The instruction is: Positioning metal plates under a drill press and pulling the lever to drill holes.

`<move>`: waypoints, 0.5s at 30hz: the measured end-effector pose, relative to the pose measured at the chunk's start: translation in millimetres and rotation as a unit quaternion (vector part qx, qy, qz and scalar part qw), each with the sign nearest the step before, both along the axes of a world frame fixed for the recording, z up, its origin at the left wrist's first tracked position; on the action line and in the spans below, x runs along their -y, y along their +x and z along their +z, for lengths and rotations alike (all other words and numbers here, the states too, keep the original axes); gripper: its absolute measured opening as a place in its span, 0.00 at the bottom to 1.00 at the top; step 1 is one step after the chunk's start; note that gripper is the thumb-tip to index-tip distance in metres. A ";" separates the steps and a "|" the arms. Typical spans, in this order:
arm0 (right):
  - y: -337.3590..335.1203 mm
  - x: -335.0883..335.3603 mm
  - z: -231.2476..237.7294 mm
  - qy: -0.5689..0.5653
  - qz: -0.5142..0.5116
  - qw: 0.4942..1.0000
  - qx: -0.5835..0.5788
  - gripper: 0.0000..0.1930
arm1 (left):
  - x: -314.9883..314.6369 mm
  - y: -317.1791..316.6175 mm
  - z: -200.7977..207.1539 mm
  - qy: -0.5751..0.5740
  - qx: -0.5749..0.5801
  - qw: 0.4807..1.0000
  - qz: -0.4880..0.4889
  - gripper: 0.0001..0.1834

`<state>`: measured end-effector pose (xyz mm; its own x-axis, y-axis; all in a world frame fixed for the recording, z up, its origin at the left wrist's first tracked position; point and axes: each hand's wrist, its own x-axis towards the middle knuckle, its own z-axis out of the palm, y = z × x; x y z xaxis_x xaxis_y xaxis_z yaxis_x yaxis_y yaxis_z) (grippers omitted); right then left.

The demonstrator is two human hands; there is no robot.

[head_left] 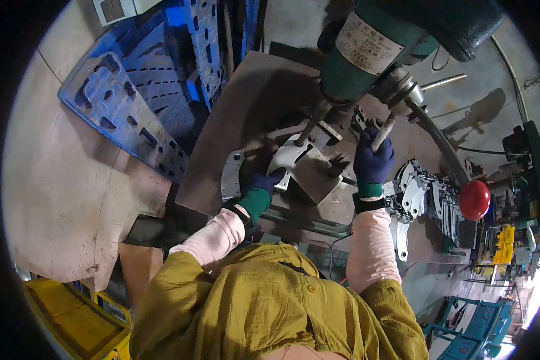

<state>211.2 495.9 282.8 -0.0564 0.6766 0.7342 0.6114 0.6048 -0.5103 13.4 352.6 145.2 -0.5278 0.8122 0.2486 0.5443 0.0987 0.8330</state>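
In the head view, looking down on a green drill (342, 81) above a brown table (213, 141). Directly under the drill, at the end of its dark bit (311, 124), note a pale curved plate (290, 155), beside a metal block (318, 177); cannot tell whether touching the bit. Pinching the plate's near left edge with the left hand (263, 180), gloved in blue, to the near left of the drill; cannot tell how firmly, with some fingers lost in shadow. Gripping a pale handle (384, 131) with the right hand (372, 162), fingers curled round, to the near right of the drill. Farther left of the drill, see a second plate (230, 175) lying loose; well right of the drill, see a heap of plates (411, 192) and a red knob (474, 200). Judging from this, could go wrong chiefly under the drill: might snatch and swing the plate from too light a hold, with no clamp clearly visible. Might catch glove cloth after letting fingertips creep toward the bit. Could also bore off line from seating the plate crookedly beside the block, or jam from hauling too hard on the handle.
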 end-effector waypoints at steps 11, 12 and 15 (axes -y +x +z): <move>59.6 -112.1 -2.7 0.049 -0.036 0.993 0.106 0.11 | -0.1 14.5 21.4 0.021 0.346 0.937 -0.037 0.33; 61.0 -120.9 10.0 0.189 -0.152 0.940 0.241 0.14 | 0.7 12.0 17.4 0.036 0.345 0.937 -0.036 0.34; 53.6 -128.6 62.8 0.280 -0.097 0.916 0.270 0.14 | -5.3 1.3 -31.1 -0.036 0.309 0.950 0.015 0.35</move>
<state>264.8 624.4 345.6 -0.4323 0.2380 0.8698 0.8067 0.5331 0.2550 14.7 358.0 114.0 -0.5777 0.7978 -0.1723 -0.0513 0.1752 0.9832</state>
